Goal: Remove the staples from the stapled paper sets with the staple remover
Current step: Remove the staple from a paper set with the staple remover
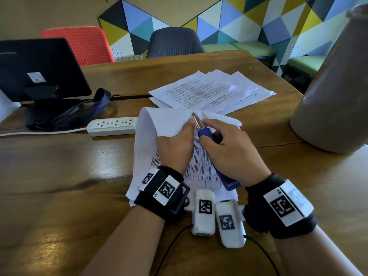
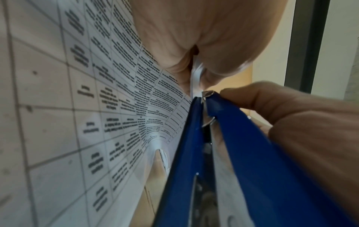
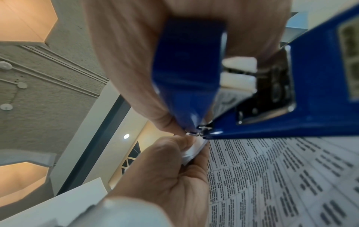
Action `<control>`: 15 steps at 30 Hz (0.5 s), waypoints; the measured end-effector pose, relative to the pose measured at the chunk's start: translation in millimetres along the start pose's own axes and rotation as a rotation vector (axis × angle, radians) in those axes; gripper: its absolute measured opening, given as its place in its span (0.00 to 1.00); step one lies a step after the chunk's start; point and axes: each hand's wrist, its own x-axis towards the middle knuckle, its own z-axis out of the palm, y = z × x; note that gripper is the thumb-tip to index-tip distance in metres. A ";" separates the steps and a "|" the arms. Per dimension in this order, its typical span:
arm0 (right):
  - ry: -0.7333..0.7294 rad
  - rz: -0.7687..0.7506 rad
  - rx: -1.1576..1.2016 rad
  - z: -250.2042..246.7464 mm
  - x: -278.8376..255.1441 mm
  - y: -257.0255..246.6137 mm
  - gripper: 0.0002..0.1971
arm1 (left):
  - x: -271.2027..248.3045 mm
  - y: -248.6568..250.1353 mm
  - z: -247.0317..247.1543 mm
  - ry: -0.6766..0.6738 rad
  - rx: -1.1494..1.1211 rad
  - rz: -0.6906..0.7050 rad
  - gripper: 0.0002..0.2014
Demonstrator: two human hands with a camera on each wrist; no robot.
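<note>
Head view: wooden surface; stapled paper set lies in front of the person, top sheets folded back; left hand pinches the folded corner, grip clamped on the paper; right hand curls round the blue staple remover, grip clamped on it; metal tip meets the paper corner just beyond the left thumb; loose paper pile lies further back; white power strip to the left, black monitor beyond it; grey vase at right.

Left wrist view: left fingers squeeze the paper edge; printed table sheet at left; staple remover tip at the corner, right hand on it.

Right wrist view: right fingers wrap the staple remover; its tip touches the corner held by the left hand; staple itself too small to tell.
</note>
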 end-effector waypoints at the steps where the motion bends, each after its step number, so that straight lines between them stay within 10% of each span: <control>1: 0.009 -0.013 -0.007 0.3 -0.3 -0.5 0.14 | 0.2 -0.5 0.0 0.004 -0.009 -0.005 0.16; 11: 0.045 -0.149 -0.173 2.9 -0.6 -7.5 0.12 | 1.3 3.9 -0.4 0.065 -0.009 -0.075 0.05; 15: 0.046 -0.175 -0.250 4.3 -0.8 -8.8 0.09 | 0.3 5.6 -2.0 0.096 -0.028 -0.073 0.16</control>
